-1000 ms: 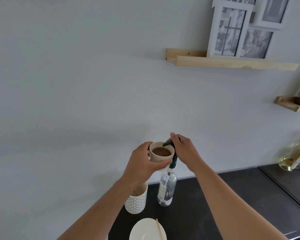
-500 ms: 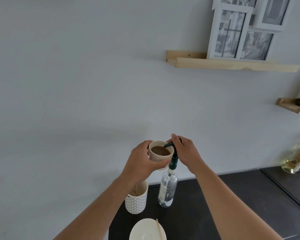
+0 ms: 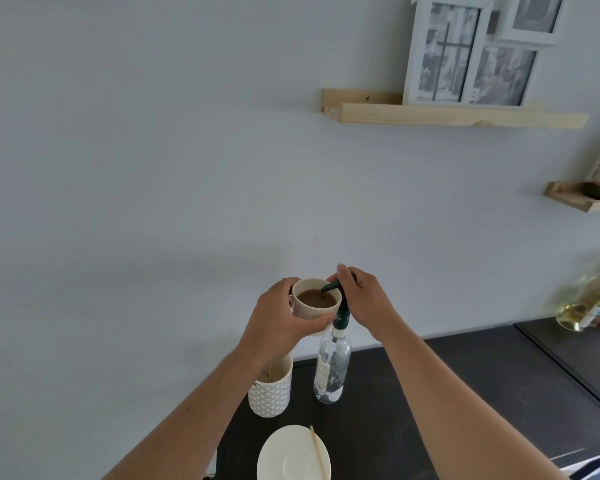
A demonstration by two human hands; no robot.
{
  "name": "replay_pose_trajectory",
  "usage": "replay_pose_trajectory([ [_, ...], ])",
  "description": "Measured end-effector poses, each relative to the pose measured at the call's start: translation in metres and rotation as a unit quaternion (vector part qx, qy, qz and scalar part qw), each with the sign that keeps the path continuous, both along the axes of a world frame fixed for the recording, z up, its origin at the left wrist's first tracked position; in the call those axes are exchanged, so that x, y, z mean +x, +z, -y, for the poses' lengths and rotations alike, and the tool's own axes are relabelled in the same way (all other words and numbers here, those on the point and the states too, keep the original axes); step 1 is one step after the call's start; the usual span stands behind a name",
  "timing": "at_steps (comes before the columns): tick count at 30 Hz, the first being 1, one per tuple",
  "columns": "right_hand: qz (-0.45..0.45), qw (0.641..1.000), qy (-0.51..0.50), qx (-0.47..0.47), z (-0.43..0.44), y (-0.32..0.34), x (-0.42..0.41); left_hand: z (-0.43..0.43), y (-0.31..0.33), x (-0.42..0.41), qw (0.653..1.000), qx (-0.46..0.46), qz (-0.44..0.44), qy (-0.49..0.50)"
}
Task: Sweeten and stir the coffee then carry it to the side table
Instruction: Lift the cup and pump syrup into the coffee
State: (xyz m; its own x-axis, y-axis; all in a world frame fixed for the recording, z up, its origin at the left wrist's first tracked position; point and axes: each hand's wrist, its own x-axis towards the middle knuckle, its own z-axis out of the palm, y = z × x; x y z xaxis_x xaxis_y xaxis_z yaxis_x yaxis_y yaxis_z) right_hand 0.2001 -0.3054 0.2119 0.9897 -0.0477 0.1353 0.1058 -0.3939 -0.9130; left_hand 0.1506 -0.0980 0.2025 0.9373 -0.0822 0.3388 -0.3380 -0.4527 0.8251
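Note:
My left hand (image 3: 278, 323) holds a cream cup of brown coffee (image 3: 315, 299) in the air above the counter. A clear syrup bottle (image 3: 331, 368) with a dark green pump stands on the dark counter. My right hand (image 3: 364, 299) rests on top of the pump head (image 3: 333, 287), whose spout reaches over the cup's rim. A cream saucer (image 3: 291, 459) with a thin wooden stir stick (image 3: 319, 453) across it lies at the near edge of the counter.
A white patterned holder (image 3: 271, 396) stands left of the bottle, under my left forearm. The dark countertop (image 3: 465, 375) runs to the right, where a glass bottle (image 3: 586, 303) stands. Two wooden shelves (image 3: 458, 114) hang on the grey wall.
Both hands, the cup and the pump stay in nearly the same pose. The view has shifted very slightly.

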Motion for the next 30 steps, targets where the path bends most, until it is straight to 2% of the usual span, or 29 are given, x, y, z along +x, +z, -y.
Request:
replay_pose_trajectory([
  [16, -0.05, 0.998, 0.005, 0.026, 0.002, 0.009, 0.002, 0.005, 0.004, -0.005, 1.0, -0.013, -0.021, -0.003],
  [30, -0.008, 1.0, -0.004, 0.025, 0.001, 0.005, 0.0, -0.001, 0.003, 0.004, 1.0, -0.001, -0.002, -0.004],
])
